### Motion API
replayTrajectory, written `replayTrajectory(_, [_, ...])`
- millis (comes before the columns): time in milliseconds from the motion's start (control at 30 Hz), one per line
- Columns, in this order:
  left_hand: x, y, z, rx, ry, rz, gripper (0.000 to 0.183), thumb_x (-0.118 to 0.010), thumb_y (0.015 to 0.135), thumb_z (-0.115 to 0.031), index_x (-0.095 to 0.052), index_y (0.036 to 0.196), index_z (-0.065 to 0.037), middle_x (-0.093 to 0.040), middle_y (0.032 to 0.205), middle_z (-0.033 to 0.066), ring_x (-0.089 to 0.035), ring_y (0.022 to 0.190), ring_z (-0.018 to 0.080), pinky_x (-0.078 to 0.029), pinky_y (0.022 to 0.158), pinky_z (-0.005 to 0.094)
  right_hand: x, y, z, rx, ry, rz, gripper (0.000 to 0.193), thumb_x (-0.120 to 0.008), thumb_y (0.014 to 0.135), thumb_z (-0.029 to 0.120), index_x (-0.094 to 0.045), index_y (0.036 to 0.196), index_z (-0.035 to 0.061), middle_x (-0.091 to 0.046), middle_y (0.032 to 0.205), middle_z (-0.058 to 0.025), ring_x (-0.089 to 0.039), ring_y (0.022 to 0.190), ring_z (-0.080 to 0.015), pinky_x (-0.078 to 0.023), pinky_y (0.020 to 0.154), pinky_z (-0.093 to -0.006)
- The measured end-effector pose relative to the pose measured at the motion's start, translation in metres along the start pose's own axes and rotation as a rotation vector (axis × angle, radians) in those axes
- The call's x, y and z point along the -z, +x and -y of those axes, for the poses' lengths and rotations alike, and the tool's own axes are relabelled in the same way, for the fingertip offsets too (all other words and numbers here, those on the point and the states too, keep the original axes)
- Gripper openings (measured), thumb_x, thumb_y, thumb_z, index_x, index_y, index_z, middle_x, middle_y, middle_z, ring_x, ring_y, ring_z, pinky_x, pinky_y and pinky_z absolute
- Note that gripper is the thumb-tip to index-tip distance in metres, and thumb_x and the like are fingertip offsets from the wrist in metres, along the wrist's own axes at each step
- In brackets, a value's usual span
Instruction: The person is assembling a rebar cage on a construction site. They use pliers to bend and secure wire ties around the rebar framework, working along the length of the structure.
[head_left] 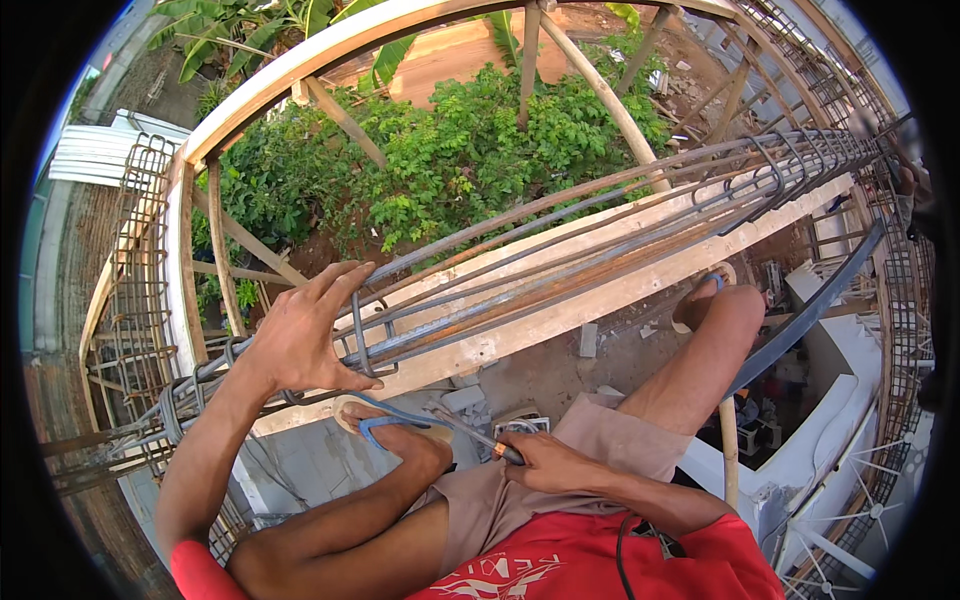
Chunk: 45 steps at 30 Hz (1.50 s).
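A bent metal stirrup (359, 335) stands around long steel bars (520, 295), left of centre, above a wooden plank (600, 322). Your left hand (310, 330) grips it between spread fingers above and thumb below. Your right hand (545, 462), at your lap, has fingers curled around a slim tool (478, 436). Green shrubs (450, 165) grow beyond.

The left hand (312, 338) is gripping a steel stirrup (357, 330) between thumb and fingers, while the right hand (545, 462) is holding a dark-handled metal tool (474, 432). Long reinforcing bars (530, 290) are running beside a wooden board (560, 314). Sandalled feet (398, 434) are resting near it, and leafy shrubs (460, 160) are growing beyond.
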<state>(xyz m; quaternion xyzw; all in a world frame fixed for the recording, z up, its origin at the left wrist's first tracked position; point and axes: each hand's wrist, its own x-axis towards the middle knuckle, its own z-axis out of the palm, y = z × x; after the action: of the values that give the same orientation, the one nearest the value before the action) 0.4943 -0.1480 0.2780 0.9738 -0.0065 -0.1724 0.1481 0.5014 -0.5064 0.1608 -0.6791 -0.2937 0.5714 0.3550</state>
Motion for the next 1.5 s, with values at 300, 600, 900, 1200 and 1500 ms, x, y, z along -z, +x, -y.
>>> replayTrajectory(300, [-0.009,-0.010,0.002,0.053,-0.010,-0.071,0.131,-0.098,0.048,-0.050,-0.040,0.157,-0.009,-0.048,0.154,0.0226,-0.053,0.136,0.0458,-0.045,0.113,0.0542,-0.102,0.155,-0.011,0.045,0.185,-0.219,0.055,-0.068,0.088,0.024,-0.052,0.137,0.0047,-0.064,0.083,-0.0141,-0.064,0.063,-0.0240,-0.051,0.058,-0.0393])
replayTrajectory(600, [-0.010,0.033,-0.036,-0.057,-0.074,-0.148,0.137,-0.099,0.050,-0.048,-0.030,0.162,-0.007,-0.049,0.152,0.0270,-0.053,0.136,0.0455,-0.046,0.113,0.0544,-0.046,0.173,-0.027,-0.055,0.504,-0.527,0.024,-0.072,0.079,0.016,-0.066,0.097,0.0004,-0.063,0.073,-0.0129,-0.060,0.063,-0.0234,-0.047,0.061,-0.0412])
replayTrajectory(900, [-0.005,0.129,-0.124,-0.104,-0.154,-0.150,0.137,-0.096,0.053,-0.051,-0.027,0.162,-0.004,-0.057,0.142,0.0337,-0.058,0.130,0.0490,-0.048,0.111,0.0520,0.068,0.090,-0.069,-0.156,0.312,-0.588,0.020,-0.076,0.079,0.013,-0.069,0.094,0.0015,-0.059,0.067,-0.0061,-0.058,0.061,-0.0179,-0.045,0.057,-0.0402])
replayTrajectory(1200, [-0.016,0.156,-0.142,-0.133,-0.162,-0.200,0.132,-0.093,0.059,-0.052,-0.028,0.160,0.002,-0.060,0.135,0.0361,-0.063,0.122,0.0487,-0.051,0.107,0.0510,0.119,0.062,-0.094,-0.211,0.414,-0.543,0.023,-0.079,0.073,0.013,-0.070,0.089,-0.0011,-0.065,0.072,-0.0085,-0.061,0.062,-0.0192,-0.047,0.057,-0.0381])
replayTrajectory(1500, [-0.006,0.213,-0.185,-0.172,-0.213,-0.130,0.123,-0.090,0.060,-0.053,-0.037,0.156,0.004,-0.063,0.128,0.0355,-0.068,0.113,0.0466,-0.056,0.101,0.0498,0.155,0.035,-0.106,-0.269,0.507,-0.645,0.022,-0.073,0.083,0.002,-0.063,0.102,0.0017,-0.059,0.068,-0.0039,-0.047,0.048,-0.0108,-0.034,0.045,-0.0291])
